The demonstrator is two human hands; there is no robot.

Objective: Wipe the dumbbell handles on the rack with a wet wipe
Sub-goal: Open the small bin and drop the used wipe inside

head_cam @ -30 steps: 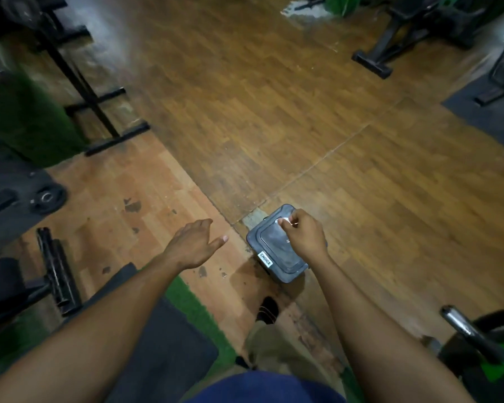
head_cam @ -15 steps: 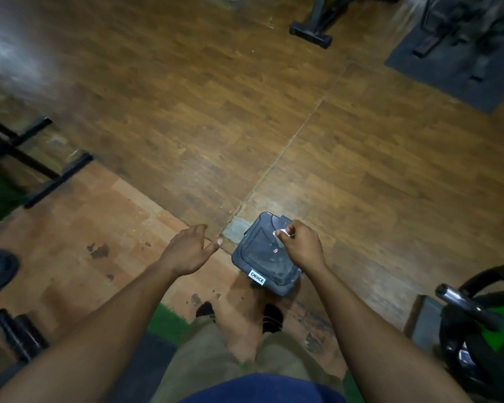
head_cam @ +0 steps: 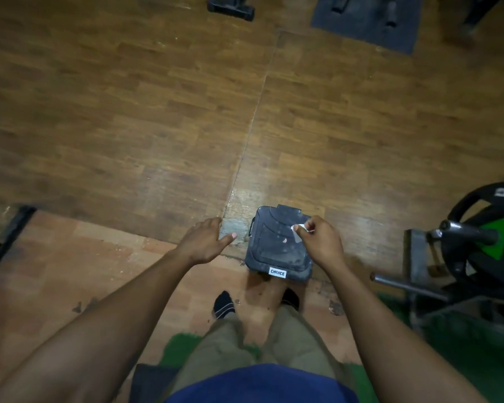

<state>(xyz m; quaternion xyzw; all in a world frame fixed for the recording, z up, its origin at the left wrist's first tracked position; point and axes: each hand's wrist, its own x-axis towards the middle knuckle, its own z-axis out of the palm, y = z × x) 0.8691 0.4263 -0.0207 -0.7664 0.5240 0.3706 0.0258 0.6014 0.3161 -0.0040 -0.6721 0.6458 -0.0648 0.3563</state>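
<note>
Right hand (head_cam: 322,242) hovers over the dark grey wipe box (head_cam: 277,250) on the wooden floor (head_cam: 128,112), thumb and forefinger pinching a small white wet wipe (head_cam: 298,229) at the lid. Left hand (head_cam: 205,239) is just left of the box, fingers relaxed, holding nothing. Weight plate (head_cam: 483,225) on a bar stands well right of the right hand.

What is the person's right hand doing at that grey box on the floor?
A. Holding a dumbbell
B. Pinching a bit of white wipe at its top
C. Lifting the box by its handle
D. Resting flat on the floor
B: the right hand pinches a small white wipe over the grey box.
</note>
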